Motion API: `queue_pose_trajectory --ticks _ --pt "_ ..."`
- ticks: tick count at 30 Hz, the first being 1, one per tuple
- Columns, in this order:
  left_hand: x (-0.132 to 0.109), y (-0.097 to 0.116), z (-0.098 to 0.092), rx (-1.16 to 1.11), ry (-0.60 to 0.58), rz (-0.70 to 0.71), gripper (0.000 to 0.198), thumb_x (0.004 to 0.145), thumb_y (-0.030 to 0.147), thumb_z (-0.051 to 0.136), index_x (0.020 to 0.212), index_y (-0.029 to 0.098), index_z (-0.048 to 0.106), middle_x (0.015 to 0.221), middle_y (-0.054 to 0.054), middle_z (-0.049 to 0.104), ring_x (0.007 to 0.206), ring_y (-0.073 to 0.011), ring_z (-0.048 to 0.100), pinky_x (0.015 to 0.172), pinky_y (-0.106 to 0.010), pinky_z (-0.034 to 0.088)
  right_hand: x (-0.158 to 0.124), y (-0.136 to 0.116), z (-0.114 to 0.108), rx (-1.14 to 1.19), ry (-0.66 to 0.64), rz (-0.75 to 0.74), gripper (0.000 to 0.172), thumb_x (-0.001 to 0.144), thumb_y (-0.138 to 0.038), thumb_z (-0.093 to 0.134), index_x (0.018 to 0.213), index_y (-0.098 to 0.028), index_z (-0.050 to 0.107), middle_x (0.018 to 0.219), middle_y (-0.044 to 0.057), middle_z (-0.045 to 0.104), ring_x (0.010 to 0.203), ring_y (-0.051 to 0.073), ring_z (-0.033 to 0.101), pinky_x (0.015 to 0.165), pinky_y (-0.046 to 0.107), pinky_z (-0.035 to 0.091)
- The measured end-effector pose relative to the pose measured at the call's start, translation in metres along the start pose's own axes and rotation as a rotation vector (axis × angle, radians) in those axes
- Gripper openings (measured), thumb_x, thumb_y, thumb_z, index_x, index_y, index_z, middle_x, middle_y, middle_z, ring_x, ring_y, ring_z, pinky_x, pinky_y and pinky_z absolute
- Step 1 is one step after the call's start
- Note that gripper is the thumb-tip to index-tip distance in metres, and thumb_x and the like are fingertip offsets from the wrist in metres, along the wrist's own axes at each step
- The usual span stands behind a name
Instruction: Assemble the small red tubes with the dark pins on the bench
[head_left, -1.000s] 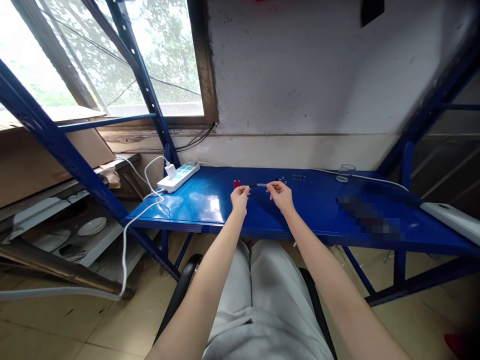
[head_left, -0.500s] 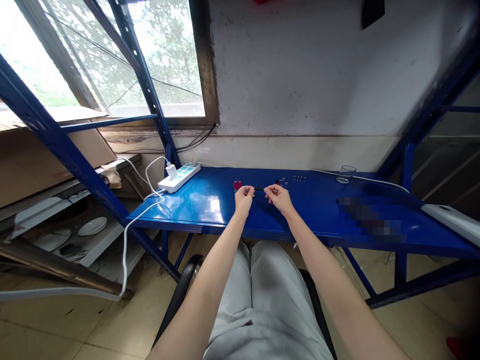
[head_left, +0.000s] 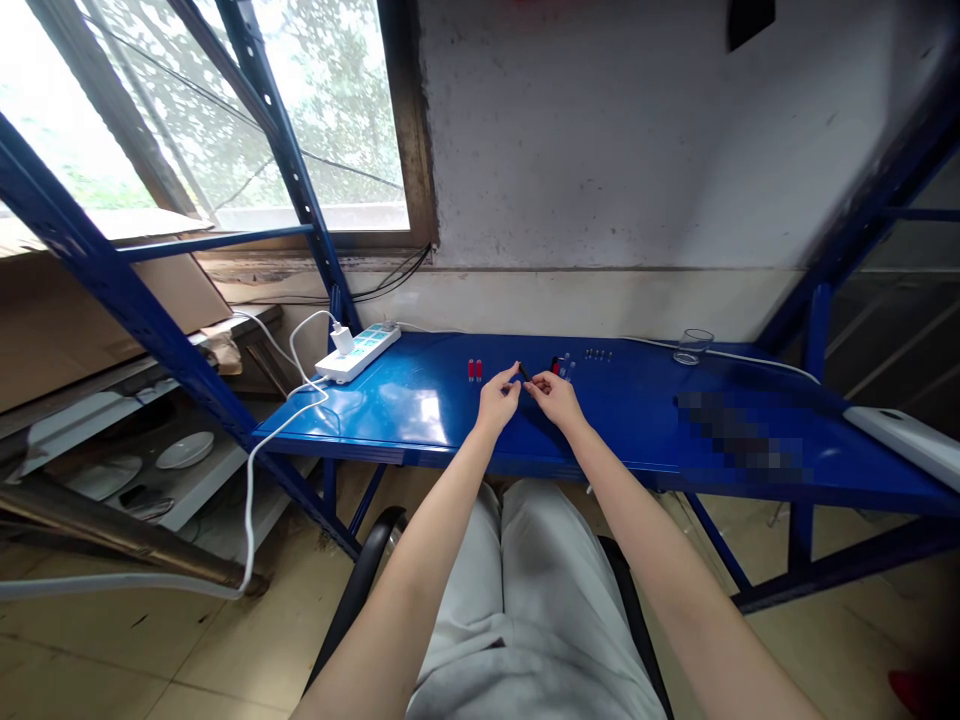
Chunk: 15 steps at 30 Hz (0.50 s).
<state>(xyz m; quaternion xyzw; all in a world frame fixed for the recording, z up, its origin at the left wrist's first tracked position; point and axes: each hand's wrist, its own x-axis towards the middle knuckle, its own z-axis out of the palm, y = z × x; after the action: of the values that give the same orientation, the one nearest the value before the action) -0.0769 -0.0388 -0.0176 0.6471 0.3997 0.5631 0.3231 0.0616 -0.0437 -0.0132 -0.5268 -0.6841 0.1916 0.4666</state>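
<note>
My right hand point(head_left: 556, 396) pinches a small, slim black rod-like piece point(head_left: 523, 372) between thumb and fingertips, its upper end tilted toward the left. My left hand point(head_left: 499, 400) is just beside it, thumb and index finger apart, the index fingertip close to the top of the black piece. Whether that fingertip touches it I cannot tell. Two red tube-like pieces with clear ends point(head_left: 475, 370) stand side by side on the blue table, left of my left hand. Behind my right hand are a red and black piece point(head_left: 555, 365) and a few small clear pieces point(head_left: 568, 366), partly hidden.
Several tiny metallic pieces point(head_left: 598, 354) form a row at the table's back. A clear glass point(head_left: 692, 347) is farther right, beside a white cable. On the left of the blue table point(head_left: 390, 425) lies a white power strip point(head_left: 360, 354). A blurred dark object point(head_left: 739, 435) lies at right.
The black piece has turned from level between both hands to tilted in my right hand. My left fingers have spread and moved slightly right, uncovering the two red pieces.
</note>
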Motion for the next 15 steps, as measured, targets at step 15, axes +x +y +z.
queue_pose_trajectory --ticks 15 --pt "-0.0021 0.0054 -0.0005 0.058 0.032 0.073 0.032 0.079 0.014 0.048 0.106 0.017 0.065 0.105 -0.007 0.062 0.074 -0.0115 0.055 0.069 -0.025 0.047 0.0088 -0.0008 0.0080 -0.065 -0.035 -0.002 0.015 0.076 -0.033 0.054 0.080 -0.020 0.051 0.071 0.004 0.060 0.064 0.016 0.056 0.060 0.028 0.042"
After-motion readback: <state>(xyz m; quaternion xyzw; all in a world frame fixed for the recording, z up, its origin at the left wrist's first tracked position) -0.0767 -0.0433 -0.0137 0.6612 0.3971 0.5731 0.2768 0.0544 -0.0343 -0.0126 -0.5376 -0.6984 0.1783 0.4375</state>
